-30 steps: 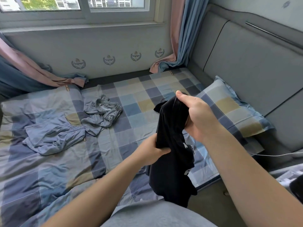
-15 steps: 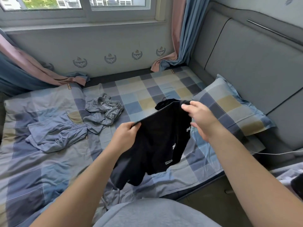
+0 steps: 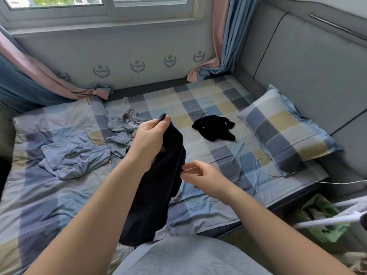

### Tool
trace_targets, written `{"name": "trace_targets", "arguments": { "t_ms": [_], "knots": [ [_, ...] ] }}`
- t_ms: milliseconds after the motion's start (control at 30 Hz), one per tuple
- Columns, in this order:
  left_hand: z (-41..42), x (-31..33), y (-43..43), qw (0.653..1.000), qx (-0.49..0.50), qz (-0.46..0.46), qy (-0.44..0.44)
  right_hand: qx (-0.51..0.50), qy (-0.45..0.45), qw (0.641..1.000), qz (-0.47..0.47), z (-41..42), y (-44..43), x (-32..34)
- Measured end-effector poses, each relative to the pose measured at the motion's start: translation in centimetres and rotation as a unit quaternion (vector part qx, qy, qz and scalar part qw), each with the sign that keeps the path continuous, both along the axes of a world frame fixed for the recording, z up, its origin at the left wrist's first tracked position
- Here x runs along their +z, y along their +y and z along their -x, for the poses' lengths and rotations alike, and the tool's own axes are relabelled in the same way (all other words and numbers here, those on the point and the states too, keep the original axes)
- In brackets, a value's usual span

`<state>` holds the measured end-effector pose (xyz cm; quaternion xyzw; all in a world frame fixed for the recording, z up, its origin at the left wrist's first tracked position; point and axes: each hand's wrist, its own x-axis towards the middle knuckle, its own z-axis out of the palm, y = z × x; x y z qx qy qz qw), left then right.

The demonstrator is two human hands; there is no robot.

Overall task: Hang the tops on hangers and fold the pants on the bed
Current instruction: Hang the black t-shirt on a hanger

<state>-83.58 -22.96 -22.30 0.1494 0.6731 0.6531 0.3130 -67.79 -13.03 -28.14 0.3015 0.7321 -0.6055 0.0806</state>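
Observation:
My left hand (image 3: 150, 140) grips the top edge of a dark navy garment (image 3: 156, 199) and holds it up over the near part of the bed, so the cloth hangs down towards my lap. My right hand (image 3: 200, 175) is beside it, fingers loosely spread, with the fingertips at the garment's right edge. A crumpled black garment (image 3: 213, 128) lies on the checked sheet near the pillow. Two blue-grey garments lie on the bed's left side: one crumpled (image 3: 123, 128), one spread out with an elastic waistband (image 3: 75, 157).
A checked pillow (image 3: 286, 132) lies against the grey padded headboard (image 3: 309, 62) on the right. A white cable (image 3: 278, 173) runs across the bed's right edge. A green bag (image 3: 321, 217) and white bars (image 3: 327, 220) stand beside the bed. Curtains drape onto the far corners.
The black garment that both hands held up now lies on the bed near the pillow. My left hand holds up a dark navy garment, and my right hand has come back beside it.

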Motion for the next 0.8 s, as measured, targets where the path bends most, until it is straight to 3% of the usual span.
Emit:
{"name": "trace_targets", "arguments": {
  "t_ms": [267,467,633,800],
  "knots": [
    [-1.4,1.3,0.4,0.998,-0.007,-0.013,-0.062,-0.018,0.043,0.999,-0.009,0.1,-0.6,-1.4],
    [-2.3,1.8,1.1,0.992,-0.027,-0.059,-0.109,-0.078,-0.007,0.981,-0.180,-0.4,0.7,-4.7],
    [-1.1,1.5,1.5,0.985,0.028,-0.095,-0.140,-0.132,-0.074,0.951,-0.270,-2.3,4.1,-6.4],
    [-0.4,-0.8,1.7,0.993,-0.006,-0.021,-0.119,-0.184,-0.046,0.948,-0.256,-2.0,7.5,-3.9]
  ]
}}
